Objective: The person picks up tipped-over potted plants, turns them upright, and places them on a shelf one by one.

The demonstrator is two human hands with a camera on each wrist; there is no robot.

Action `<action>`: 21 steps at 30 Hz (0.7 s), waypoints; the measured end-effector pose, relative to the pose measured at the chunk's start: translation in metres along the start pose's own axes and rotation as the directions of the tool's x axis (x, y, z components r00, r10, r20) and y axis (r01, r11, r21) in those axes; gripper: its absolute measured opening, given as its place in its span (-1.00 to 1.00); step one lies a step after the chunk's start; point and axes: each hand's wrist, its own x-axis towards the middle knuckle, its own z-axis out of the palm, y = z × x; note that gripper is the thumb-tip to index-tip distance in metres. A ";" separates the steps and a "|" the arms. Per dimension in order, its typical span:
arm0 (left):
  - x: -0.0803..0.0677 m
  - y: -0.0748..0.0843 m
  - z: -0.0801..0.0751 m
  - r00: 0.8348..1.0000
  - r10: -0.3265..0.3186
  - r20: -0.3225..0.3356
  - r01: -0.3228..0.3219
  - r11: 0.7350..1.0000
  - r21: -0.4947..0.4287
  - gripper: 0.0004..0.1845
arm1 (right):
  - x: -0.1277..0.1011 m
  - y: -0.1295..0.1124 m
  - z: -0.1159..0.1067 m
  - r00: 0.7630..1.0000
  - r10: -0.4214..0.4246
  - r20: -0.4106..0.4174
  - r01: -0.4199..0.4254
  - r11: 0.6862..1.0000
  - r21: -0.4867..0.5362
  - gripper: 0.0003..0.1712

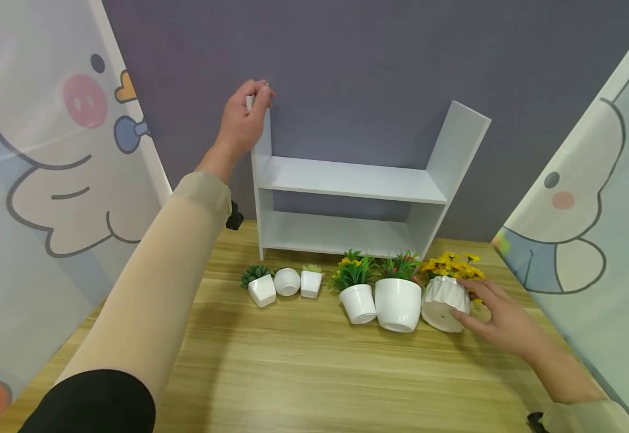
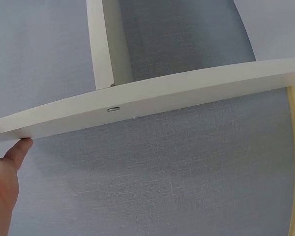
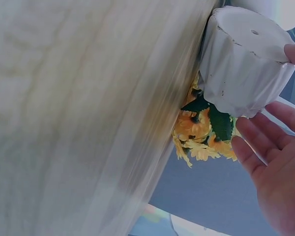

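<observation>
A white two-tier shelf [image 1: 352,180] stands against the grey wall. My left hand [image 1: 244,117] grips the top of its left side panel, the thumb [image 2: 19,150] pressed against the panel's face in the left wrist view. At the right end of the row, a white ribbed flowerpot [image 1: 444,304] with yellow flowers [image 1: 450,264] lies tipped, its base facing me. My right hand [image 1: 501,319] holds this pot from the right. In the right wrist view, the thumb touches the base edge and the fingers reach around the side near the rim.
Left of the ribbed pot lie a large smooth white pot [image 1: 398,305] and a tapered white pot [image 1: 358,304], both with plants. Farther left are three small white pots, one with a dark green succulent [image 1: 252,275]. All lie on the wooden table [image 1: 314,379]. Printed cloths hang at both sides.
</observation>
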 end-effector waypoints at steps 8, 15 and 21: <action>0.000 -0.001 0.001 1.000 -0.008 0.001 0.008 1.000 0.002 -0.71 | -0.001 0.002 0.000 1.000 0.006 0.015 -0.007 1.000 0.006 -0.18; -0.002 0.000 0.002 1.000 -0.016 0.005 0.016 1.000 0.018 -0.71 | -0.003 -0.004 0.002 0.982 0.161 0.095 -0.168 0.983 0.071 -0.11; -0.001 0.000 0.000 1.000 -0.024 -0.011 0.024 1.000 -0.003 -0.71 | -0.001 -0.017 0.007 0.920 0.326 0.216 -0.363 0.918 0.161 -0.02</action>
